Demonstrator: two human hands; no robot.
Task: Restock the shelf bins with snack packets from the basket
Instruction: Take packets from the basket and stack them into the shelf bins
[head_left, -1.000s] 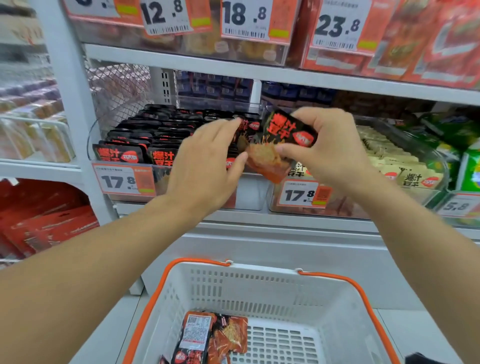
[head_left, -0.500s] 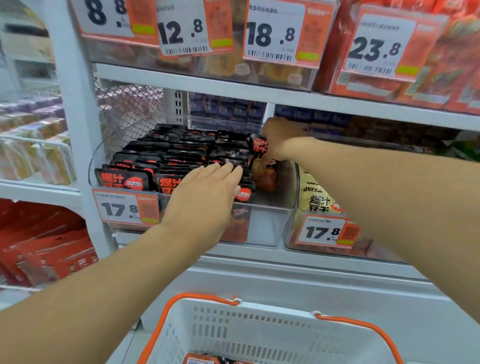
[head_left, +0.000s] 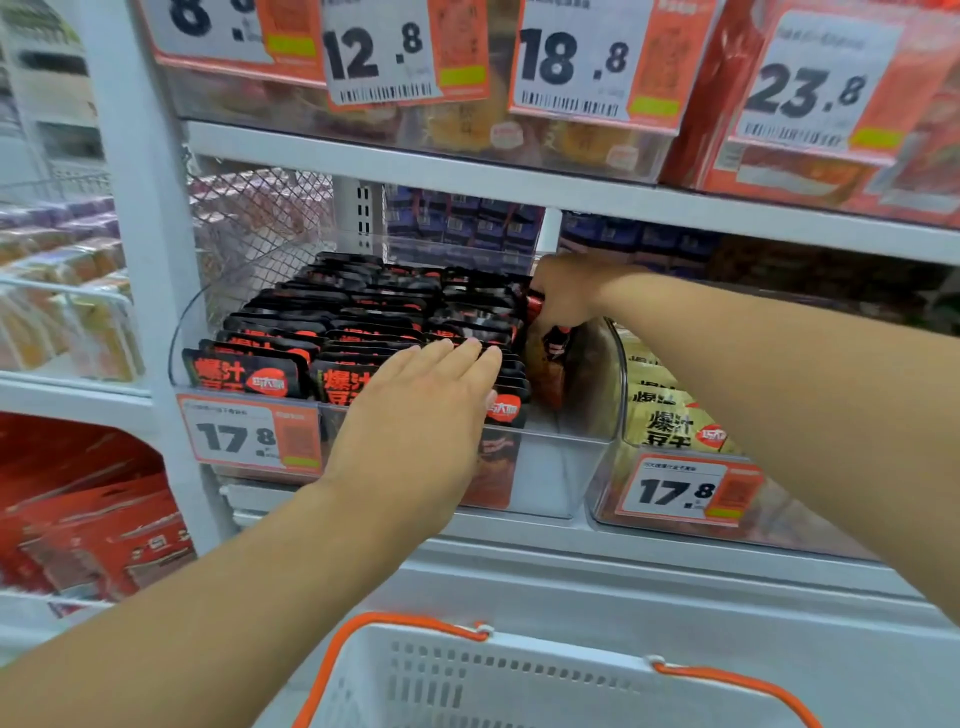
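Shelf unit, middle tier. Clear bin (head_left: 550, 467): transparent walls, curved front corners, price tag (head_left: 249, 439) reading 17.8 clipped to its front left. Contents: rows of black snack packets (head_left: 363, 306) standing on edge, packed from the left wall across most of the width. Open room: a bare strip along the bin's right wall, from the front edge back to where the right hand works.

Left hand (head_left: 415, 415): fingers straight and together, laid flat across the tops of the front rows, palm over the front edge of the bin; it holds nothing.

Right hand (head_left: 563, 296): reached deep to the rear right of the bin, fingers curled around a held packet (head_left: 545, 358) with a black-and-red top and orange body, which hangs into the bare strip beside the packed rows. Whether its lower edge touches the bin floor cannot be told through the glare.

Neighbouring bin (head_left: 608, 488), just to the right: yellow packets (head_left: 665, 421), a second tag (head_left: 685, 491) reading 17.8.

Upper shelf (head_left: 467, 176): tags 12.8, 18.8, 23.8 on front edge; it overhangs the bins closely.

Basket (head_left: 519, 675): white with orange handles, bottom of view, below the shelf; its contents are out of frame.
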